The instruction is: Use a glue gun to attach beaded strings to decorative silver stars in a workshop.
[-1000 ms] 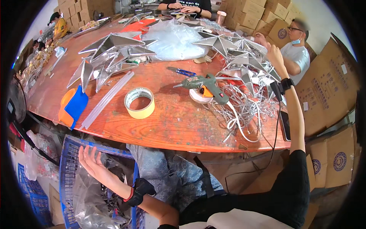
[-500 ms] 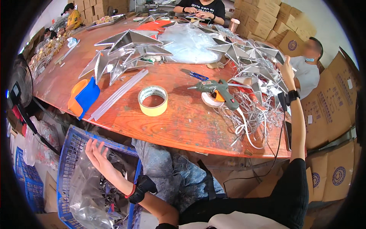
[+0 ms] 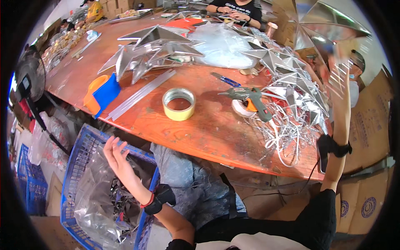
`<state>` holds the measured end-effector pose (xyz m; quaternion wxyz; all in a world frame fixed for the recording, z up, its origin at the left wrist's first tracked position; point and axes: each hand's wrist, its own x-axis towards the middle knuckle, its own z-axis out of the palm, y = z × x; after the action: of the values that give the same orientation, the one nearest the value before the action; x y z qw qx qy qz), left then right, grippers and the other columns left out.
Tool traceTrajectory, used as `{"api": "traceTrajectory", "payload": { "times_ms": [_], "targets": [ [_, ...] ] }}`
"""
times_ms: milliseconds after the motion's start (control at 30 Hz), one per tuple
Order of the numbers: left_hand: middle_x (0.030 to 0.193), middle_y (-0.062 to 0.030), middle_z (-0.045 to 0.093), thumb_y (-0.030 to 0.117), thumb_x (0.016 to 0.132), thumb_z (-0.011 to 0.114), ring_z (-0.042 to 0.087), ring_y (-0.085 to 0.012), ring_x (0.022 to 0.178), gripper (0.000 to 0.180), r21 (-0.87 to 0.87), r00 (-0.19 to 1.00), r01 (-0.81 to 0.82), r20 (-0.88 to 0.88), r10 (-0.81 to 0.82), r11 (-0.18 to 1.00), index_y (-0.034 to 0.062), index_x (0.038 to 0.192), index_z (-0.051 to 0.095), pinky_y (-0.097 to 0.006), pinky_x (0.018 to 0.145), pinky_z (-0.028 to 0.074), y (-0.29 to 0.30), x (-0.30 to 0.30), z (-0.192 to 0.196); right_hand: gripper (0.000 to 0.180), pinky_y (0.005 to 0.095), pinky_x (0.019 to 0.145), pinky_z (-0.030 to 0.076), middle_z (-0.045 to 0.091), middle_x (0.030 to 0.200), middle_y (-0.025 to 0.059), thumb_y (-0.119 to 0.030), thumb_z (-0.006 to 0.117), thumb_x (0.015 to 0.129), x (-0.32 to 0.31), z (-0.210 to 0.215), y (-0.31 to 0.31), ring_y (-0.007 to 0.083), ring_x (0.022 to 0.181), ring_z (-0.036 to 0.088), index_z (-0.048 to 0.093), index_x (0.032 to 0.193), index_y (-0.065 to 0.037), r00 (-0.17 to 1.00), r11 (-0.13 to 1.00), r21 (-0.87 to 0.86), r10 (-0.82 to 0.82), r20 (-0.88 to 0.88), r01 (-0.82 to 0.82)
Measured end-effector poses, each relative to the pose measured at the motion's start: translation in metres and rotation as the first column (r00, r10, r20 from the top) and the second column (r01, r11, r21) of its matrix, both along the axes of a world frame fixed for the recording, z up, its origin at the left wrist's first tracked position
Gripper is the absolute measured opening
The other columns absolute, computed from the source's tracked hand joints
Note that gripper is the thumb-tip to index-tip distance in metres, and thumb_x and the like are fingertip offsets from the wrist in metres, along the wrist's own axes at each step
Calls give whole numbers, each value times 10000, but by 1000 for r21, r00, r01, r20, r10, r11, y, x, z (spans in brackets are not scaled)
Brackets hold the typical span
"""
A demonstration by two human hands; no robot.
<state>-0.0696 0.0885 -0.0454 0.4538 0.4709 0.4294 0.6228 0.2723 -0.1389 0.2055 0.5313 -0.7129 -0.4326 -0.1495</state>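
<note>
My left hand (image 3: 121,160) hangs with its fingers spread over a blue plastic crate (image 3: 68,187); nothing is in it. High at the right, my right hand (image 3: 342,52) is smeared by motion, raised beside a large silver foil star (image 3: 329,16) that it appears to grip; the fingers themselves are unclear. Below it lies a pile of silver stars (image 3: 291,81) with tinsel strands (image 3: 287,133) spilling toward the table edge. A green glue gun (image 3: 254,100) with an orange trigger rests near the pile, touching a white tape roll (image 3: 241,108).
On the wooden table (image 3: 200,137) lie a yellow tape roll (image 3: 180,104), clear glue sticks (image 3: 143,93), a blue-and-orange holder (image 3: 102,93), a blue knife (image 3: 226,79), more silver stars (image 3: 150,52) and a plastic bag (image 3: 225,46). A fan (image 3: 31,75) stands left; a co-worker sits far right.
My right hand has gone up from the pile's right edge, and a large star is now raised with it. My left hand stays open over the crate. The view has shifted a little.
</note>
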Motion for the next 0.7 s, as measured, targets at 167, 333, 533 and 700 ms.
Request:
{"api": "traceTrajectory", "payload": {
  "times_ms": [167,333,533,700],
  "targets": [
    [1109,-79,559,216,961,411,572,-140,904,269,7,999,-1,43,1,1000,57,1157,506,-258,753,422,-6,10,12,452,169,428,273,479,673,-5,-350,389,966,-80,-17,16,36,502,373,307,1359,-140,933,967,-5,244,-265,-254],
    [1088,-73,545,205,965,399,568,-143,903,272,24,998,22,63,-23,999,45,1160,502,-256,746,429,-15,5,25,424,177,486,299,467,689,16,-310,343,987,-110,-48,38,46,533,361,225,1367,-165,527,705,27,554,-645,-709],
    [1074,-74,566,259,966,404,557,-146,917,317,114,968,249,5,-252,962,15,1127,526,-264,788,434,-29,15,42,335,183,501,294,489,764,16,-392,367,973,-102,-95,72,43,557,345,305,1244,-204,87,551,161,396,-914,-818],
    [925,-12,559,261,973,422,469,-56,811,332,-124,831,553,148,-536,824,-29,1074,548,-198,756,381,-55,36,53,327,201,490,322,526,793,32,-431,411,952,-98,-116,81,57,548,384,481,912,-114,-165,629,241,178,-970,-739]
  ]
}}
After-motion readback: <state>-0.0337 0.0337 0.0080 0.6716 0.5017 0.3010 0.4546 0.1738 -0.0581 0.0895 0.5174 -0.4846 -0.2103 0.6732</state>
